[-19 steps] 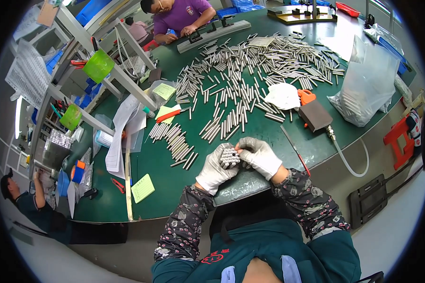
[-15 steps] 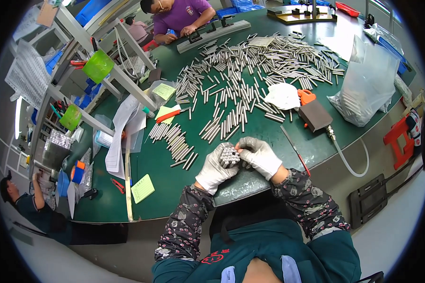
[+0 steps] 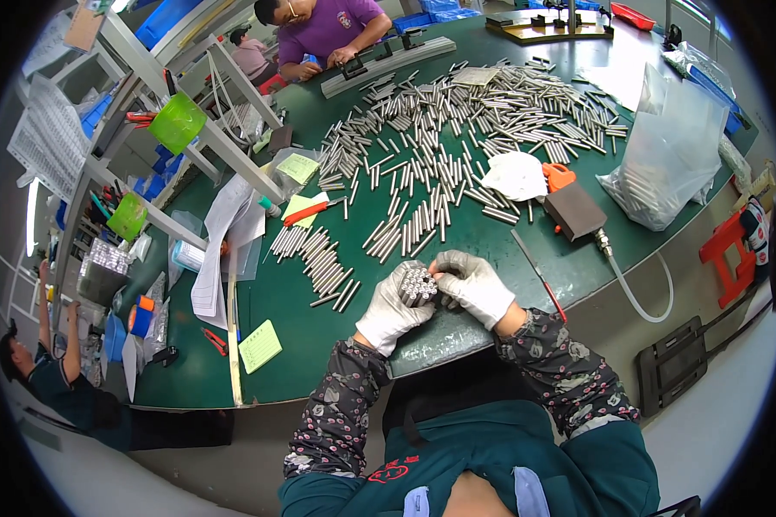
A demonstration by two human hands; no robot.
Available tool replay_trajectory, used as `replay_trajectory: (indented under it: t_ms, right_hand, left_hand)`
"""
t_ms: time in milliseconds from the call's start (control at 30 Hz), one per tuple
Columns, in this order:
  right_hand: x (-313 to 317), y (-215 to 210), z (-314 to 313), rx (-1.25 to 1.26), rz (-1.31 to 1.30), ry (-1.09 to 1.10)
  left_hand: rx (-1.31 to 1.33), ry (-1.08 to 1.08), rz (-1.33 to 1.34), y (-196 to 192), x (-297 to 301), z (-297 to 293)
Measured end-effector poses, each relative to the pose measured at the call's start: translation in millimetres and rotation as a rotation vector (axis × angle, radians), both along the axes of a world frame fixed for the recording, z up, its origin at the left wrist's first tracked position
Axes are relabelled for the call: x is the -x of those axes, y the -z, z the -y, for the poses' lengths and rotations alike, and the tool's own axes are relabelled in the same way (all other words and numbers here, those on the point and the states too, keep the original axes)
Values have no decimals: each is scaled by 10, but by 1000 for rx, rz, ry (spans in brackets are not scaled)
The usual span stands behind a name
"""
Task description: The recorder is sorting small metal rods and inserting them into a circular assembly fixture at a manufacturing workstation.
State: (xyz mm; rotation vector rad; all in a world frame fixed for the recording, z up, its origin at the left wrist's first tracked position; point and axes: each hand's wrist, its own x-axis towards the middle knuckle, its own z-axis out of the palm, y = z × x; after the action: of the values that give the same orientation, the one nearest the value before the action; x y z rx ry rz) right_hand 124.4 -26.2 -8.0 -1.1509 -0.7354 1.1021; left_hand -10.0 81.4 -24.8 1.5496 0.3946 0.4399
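Two gloved hands meet at the near edge of the green table (image 3: 259,297). Left hand (image 3: 391,308) and right hand (image 3: 474,286) are both closed around one bundle of metal rods (image 3: 418,284), its rod ends facing up, held just above the table surface. Bare table lies to either side of the hands along the near edge. Just beyond them lie small rows of rods (image 3: 315,258); farther back, a wide scatter of loose rods (image 3: 457,129) fills the middle. A clear plastic bag (image 3: 668,146) stands near the right edge.
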Motion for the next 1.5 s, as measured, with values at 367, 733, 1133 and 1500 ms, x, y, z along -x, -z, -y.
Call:
replay_trajectory:
  t_ms: [367,733,1133,1500]
  right_hand:
    - [-12,33,3,-16,39,-24]
    - [-31,3,46,-41,20,-76]
    - [-23,38,19,-39,-4,-41]
    - [-41,71,20,-87,68,-49]
  left_hand:
    - [-248,-29,25,27,24,32]
    - [-428,-55,23,66,42,42]
    - [-796,-178,50,19,17,112]
    - [-1071,-213,123,16,-3,92]
